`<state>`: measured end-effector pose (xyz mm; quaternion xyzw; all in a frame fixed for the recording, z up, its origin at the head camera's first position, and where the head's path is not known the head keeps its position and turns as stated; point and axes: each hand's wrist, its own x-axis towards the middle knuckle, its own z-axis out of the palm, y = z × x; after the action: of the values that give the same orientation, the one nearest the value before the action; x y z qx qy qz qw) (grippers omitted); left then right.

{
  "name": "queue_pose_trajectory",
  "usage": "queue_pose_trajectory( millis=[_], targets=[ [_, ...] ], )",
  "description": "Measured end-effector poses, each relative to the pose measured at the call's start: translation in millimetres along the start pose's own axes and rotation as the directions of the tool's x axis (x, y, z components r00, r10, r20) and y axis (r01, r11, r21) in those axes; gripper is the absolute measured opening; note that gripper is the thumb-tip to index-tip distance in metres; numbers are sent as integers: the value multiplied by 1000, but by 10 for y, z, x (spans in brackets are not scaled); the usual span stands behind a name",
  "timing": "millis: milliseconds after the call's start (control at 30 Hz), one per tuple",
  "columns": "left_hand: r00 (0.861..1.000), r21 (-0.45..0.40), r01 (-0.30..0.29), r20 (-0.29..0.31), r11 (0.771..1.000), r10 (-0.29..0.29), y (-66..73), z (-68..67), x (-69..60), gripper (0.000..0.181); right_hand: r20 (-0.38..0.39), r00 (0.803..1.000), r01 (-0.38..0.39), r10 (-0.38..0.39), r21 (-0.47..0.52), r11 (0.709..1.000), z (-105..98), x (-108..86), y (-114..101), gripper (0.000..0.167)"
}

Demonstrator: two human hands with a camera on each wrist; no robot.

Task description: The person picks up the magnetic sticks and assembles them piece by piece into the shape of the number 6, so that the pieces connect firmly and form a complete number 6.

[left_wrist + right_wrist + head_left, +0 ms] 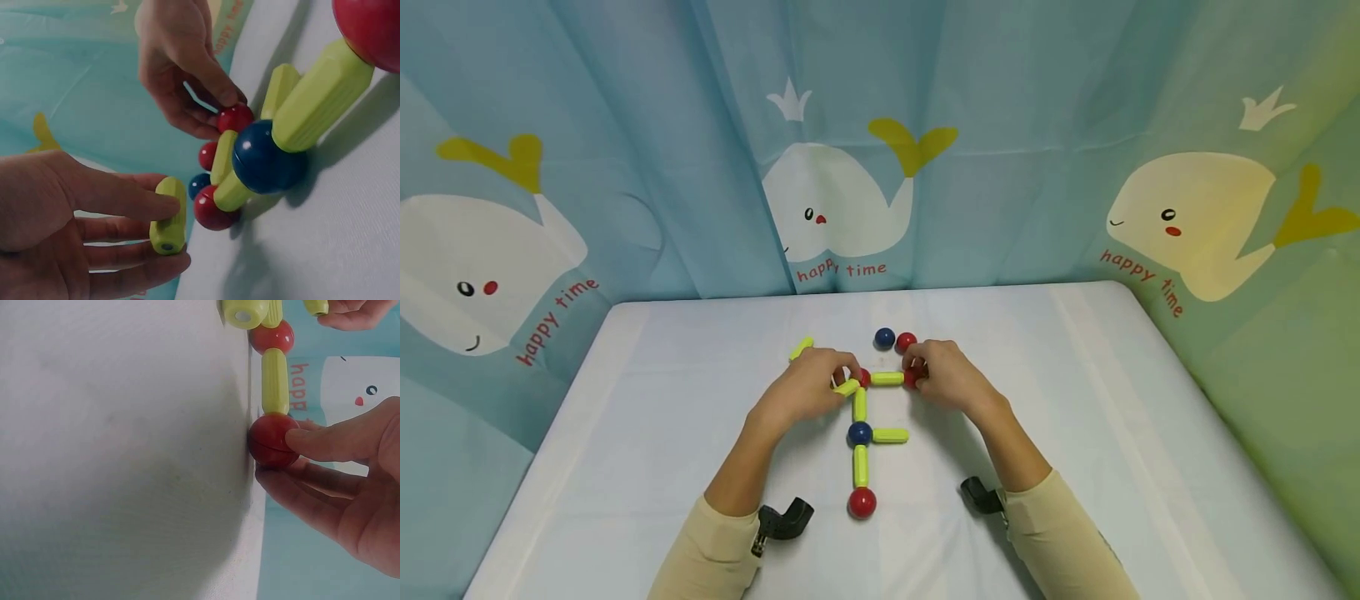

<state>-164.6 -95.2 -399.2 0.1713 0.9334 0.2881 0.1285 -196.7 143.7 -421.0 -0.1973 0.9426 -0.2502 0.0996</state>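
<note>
My left hand (808, 382) pinches a yellow-green magnetic rod (167, 219) between thumb and fingers, a small gap from the upper red ball (214, 209). My right hand (953, 377) holds another red ball (272, 442) with thumb and fingertips. A yellow-green rod (887, 378) links those two red balls. Below the upper one, a rod (860, 406) runs to a blue ball (860, 433). From this blue ball one rod (891, 435) sticks out to the right, its far end bare. Another rod (861, 467) leads down to a larger-looking red ball (862, 502).
Behind the hands, a loose blue ball (884, 338) and a red ball (907, 342) lie side by side. One spare rod (802, 346) lies beyond the left hand. The white table (1120, 467) meets a whale-print curtain (1015, 208) at its back.
</note>
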Motion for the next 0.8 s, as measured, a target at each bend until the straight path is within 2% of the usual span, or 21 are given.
queue_pose_trajectory(
  millis=[200,400,600,800],
  targets=[
    [995,-19,-68,74,997,70,68,9,-35,30,-8,1000,11,-11,-7,1000,-3,-10,3,28],
    [976,-46,-133,168,990,139,157,30,-70,25,-18,1000,20,-20,-17,1000,-14,-9,-3,28],
    [945,-103,-185,255,977,206,228,62,-101,25,-13,1000,19,-19,-16,1000,-13,-1,-9,27],
    [904,-127,-248,327,961,276,262,157,-96,26,-16,999,28,-28,-11,1000,-8,-7,-6,28]
  ],
)
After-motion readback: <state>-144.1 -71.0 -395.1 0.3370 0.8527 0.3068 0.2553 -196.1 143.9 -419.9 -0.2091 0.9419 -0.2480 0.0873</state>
